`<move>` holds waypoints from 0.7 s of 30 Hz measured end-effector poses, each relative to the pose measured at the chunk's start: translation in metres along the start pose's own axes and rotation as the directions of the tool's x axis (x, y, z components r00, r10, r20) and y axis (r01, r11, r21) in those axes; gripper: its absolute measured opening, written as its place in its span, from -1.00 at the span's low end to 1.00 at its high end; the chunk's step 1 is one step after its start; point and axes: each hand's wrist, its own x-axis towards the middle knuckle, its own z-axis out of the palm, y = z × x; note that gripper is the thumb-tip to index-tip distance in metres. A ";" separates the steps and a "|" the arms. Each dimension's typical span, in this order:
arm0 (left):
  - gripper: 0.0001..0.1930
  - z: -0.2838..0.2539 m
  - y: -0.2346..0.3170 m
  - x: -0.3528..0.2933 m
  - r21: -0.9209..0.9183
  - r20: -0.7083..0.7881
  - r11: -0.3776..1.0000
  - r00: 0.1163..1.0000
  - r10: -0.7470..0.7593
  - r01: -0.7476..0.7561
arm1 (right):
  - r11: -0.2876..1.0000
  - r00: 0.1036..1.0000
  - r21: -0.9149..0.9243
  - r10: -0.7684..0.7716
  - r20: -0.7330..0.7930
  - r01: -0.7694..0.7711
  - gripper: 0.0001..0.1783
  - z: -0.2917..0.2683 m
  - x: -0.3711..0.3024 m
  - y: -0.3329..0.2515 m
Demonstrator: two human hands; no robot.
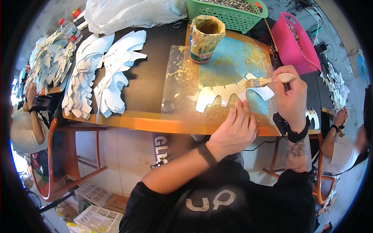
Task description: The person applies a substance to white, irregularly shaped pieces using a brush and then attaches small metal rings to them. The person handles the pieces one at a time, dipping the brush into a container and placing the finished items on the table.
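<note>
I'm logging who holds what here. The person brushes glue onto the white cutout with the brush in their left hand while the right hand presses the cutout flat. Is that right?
Not quite: the hands are swapped. The head view shows the brush in the right hand, while the left hand presses the white cutout flat. The rest stands.

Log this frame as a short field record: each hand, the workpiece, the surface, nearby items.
left hand: pressed flat on the white cutout's lower edge
right hand: grips a brush, bristles on the cutout
white cutout: wing-shaped, flat on a glue-smeared clear sheet
glue pot: crusted, open, behind the sheet
cutout stacks: fanned out on the table's left
baskets: green basket, pink basket
</note>
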 end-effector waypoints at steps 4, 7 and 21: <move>-0.49 0.000 -0.001 0.001 0.021 0.006 1.000 1.000 0.001 -0.001 | 0.996 0.976 0.051 0.060 0.208 -0.072 -0.91 0.001 -0.003 -0.011; -0.48 -0.001 -0.001 0.003 0.040 -0.004 0.999 1.000 0.013 -0.013 | 0.999 0.994 -0.013 0.048 0.098 -0.046 -0.90 -0.005 -0.001 0.002; -0.49 -0.001 0.003 0.002 0.062 -0.013 0.998 1.000 0.023 -0.022 | 0.997 0.993 -0.051 -0.047 0.105 0.053 -0.87 -0.012 -0.011 0.007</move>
